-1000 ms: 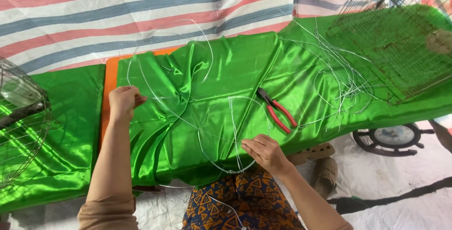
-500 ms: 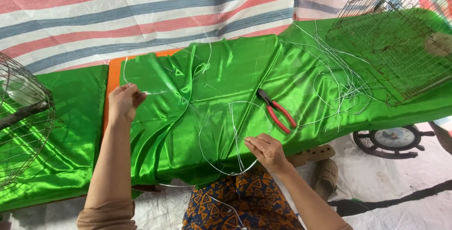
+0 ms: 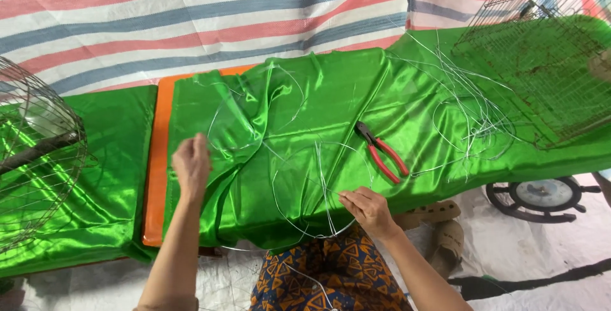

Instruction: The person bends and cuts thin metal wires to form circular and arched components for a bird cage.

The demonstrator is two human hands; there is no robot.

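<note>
Since a moment ago, my left hand (image 3: 191, 163) has slid down the green cloth (image 3: 286, 158). Both hands are apart, each pinching thin wire (image 3: 318, 187); right hand (image 3: 369, 210) sits near red pliers (image 3: 383, 152).

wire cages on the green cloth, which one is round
The round wire cage at far left; the wire cage at far right is boxy with straight bars.

Glossy green satin cloth (image 3: 305, 113), thin metal wire (image 3: 321, 183)

No packages, labels, signs or screens appear anywhere in view.
</note>
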